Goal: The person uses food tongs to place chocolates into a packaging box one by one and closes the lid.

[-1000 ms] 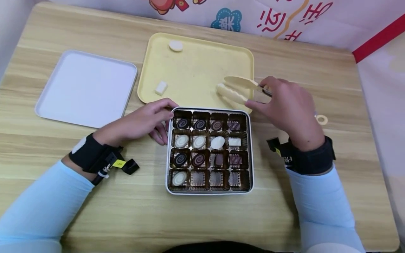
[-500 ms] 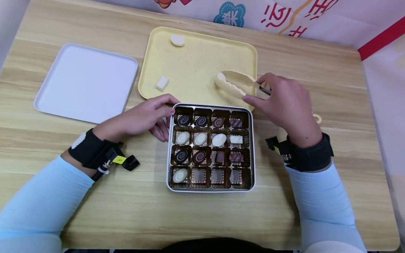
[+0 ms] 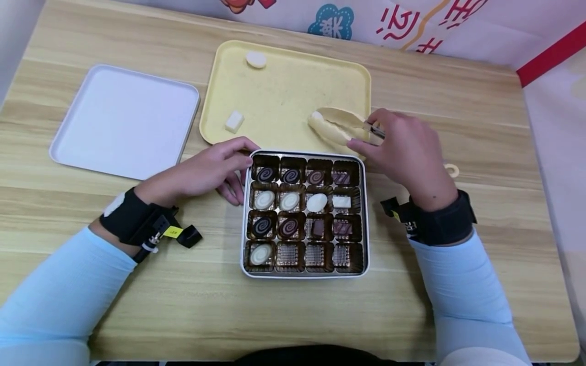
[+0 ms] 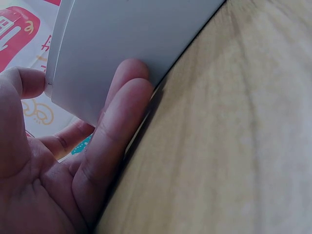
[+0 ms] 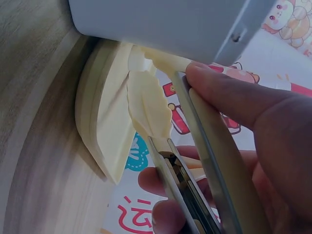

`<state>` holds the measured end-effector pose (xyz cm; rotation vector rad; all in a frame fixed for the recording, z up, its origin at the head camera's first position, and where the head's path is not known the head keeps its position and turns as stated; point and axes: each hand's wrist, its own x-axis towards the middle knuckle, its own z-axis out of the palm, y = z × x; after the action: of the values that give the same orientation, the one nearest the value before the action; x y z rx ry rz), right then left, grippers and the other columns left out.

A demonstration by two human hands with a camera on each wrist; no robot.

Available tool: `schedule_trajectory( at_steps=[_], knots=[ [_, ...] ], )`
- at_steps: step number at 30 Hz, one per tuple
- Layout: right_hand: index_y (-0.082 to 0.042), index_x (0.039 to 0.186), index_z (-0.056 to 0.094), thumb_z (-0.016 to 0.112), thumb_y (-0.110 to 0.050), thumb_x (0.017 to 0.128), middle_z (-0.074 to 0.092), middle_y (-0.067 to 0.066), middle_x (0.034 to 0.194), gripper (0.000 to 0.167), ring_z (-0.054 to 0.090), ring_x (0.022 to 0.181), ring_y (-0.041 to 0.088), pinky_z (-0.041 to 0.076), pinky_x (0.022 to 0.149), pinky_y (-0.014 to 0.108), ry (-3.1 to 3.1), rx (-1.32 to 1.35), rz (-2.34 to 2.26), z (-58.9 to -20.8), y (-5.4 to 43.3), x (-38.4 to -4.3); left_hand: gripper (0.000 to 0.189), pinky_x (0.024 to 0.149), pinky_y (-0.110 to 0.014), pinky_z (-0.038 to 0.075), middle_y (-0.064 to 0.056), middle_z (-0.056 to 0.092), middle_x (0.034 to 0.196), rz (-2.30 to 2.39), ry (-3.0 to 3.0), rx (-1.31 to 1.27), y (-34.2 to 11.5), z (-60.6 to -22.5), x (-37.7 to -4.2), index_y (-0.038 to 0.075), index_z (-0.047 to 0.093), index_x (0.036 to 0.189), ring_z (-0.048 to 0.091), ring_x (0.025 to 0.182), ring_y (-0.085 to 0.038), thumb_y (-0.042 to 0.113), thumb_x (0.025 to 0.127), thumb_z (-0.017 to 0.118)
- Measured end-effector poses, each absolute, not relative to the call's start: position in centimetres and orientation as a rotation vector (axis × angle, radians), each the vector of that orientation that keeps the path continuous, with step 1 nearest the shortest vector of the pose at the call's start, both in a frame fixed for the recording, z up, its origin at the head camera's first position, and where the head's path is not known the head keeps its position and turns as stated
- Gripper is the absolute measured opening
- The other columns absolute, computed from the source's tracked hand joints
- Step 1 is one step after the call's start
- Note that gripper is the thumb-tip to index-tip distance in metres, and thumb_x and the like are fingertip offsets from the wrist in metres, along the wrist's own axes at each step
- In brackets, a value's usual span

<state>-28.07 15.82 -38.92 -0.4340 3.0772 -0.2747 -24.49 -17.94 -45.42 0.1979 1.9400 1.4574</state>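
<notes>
My left hand point(image 3: 212, 170) holds the far left corner of a square tin point(image 3: 304, 274), thumb at the rim. In the left wrist view its fingers point(image 4: 117, 112) lie along the tin's pale side wall. The tin has a brown divided insert with dark and white chocolates; three front compartments hold none. My right hand point(image 3: 405, 150) grips cream-coloured tongs point(image 3: 329, 133) above the right part of the yellow tray point(image 3: 284, 86). At their tips a small white piece point(image 5: 138, 61) shows, partly hidden. An oval white chocolate point(image 3: 256, 59) and a rectangular one point(image 3: 234, 122) lie on the tray.
To the left lies a flat white tray point(image 3: 125, 122) with a raised rim. The yellow tray is just behind the tin. A printed white sheet point(image 3: 366, 25) stands along the table's back edge. The ring end of the tongs point(image 3: 451, 170) sticks out beyond my right hand.
My right hand has shifted slightly left with the tongs, which stay over the yellow tray's right side. The left hand keeps its place at the tin, and the view has tilted a little.
</notes>
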Motion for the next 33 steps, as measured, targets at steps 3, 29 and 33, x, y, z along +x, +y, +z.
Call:
schedule_trajectory(
  at_steps=[3, 29, 33],
  knots=[
    [-0.007, 0.120, 0.067, 0.070, -0.057, 0.087, 0.066, 0.010, 0.082, 0.060, 0.050, 0.063, 0.026, 0.034, 0.052, 0.034, 3.091, -0.446, -0.289, -38.6, 15.9, -27.9, 0.033, 0.067, -0.049, 0.064, -0.021, 0.055, 0.103, 1.460, 1.939, 0.200, -17.9, -45.5, -24.5, 0.017, 0.043, 0.139, 0.071, 0.074, -0.035, 0.029, 0.108, 0.040],
    [-0.016, 0.114, 0.072, 0.073, -0.060, 0.082, 0.076, -0.002, 0.104, 0.053, 0.049, 0.056, -0.003, 0.044, 0.049, 0.019, 2.996, -1.100, -0.452, -35.6, 16.9, -12.7, 0.030, 0.067, -0.051, 0.064, -0.019, 0.055, 0.099, 1.501, 1.917, 0.199, -18.1, -45.3, -25.1, 0.017, 0.043, 0.135, 0.072, 0.075, -0.039, 0.028, 0.108, 0.037],
    [-0.018, 0.113, 0.071, 0.074, -0.059, 0.082, 0.075, -0.004, 0.099, 0.052, 0.040, 0.053, -0.006, 0.039, 0.047, 0.017, 2.974, -1.140, -0.428, -35.5, 16.6, -11.8, 0.030, 0.068, -0.051, 0.064, -0.018, 0.056, 0.099, 1.511, 1.912, 0.214, -18.0, -45.2, -24.7, 0.016, 0.043, 0.135, 0.072, 0.076, -0.039, 0.029, 0.108, 0.037]
  ],
)
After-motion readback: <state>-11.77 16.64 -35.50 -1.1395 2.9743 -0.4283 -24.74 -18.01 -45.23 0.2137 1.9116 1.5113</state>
